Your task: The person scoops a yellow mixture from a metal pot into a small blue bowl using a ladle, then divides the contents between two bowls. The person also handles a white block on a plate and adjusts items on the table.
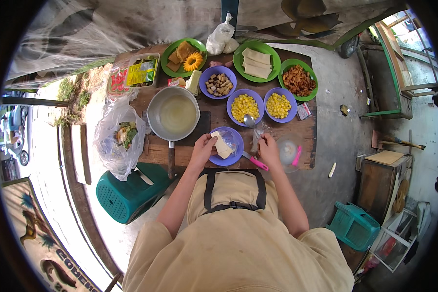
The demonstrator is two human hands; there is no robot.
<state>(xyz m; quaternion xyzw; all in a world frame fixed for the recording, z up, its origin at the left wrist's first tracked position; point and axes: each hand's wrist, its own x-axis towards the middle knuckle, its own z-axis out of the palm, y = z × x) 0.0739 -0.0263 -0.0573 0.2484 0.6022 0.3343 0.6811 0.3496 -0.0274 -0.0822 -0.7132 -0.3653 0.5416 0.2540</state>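
My left hand (204, 149) grips a pale white slab, possibly cheese or tofu (222, 145), over a purple bowl (238, 155). Crumpled clear plastic (232, 138) lies in that bowl behind the slab. In my right hand (268, 149) is a metal spoon (256, 130), held by its handle. Its head overlaps the near edge of a purple bowl of yellow corn kernels (244, 105). Between the hands, a knife with a pink handle (258, 163) rests at the table's near edge. A second bowl of corn (278, 106) stands to the right.
A saucepan with liquid (178, 115) has its handle towards me. Left of it sits a plastic bag of food scraps (119, 140). Green plates hold folded pale sheets (257, 64), brown strips (298, 81) and fried pieces (180, 54). A green stool (131, 193) stands at lower left.
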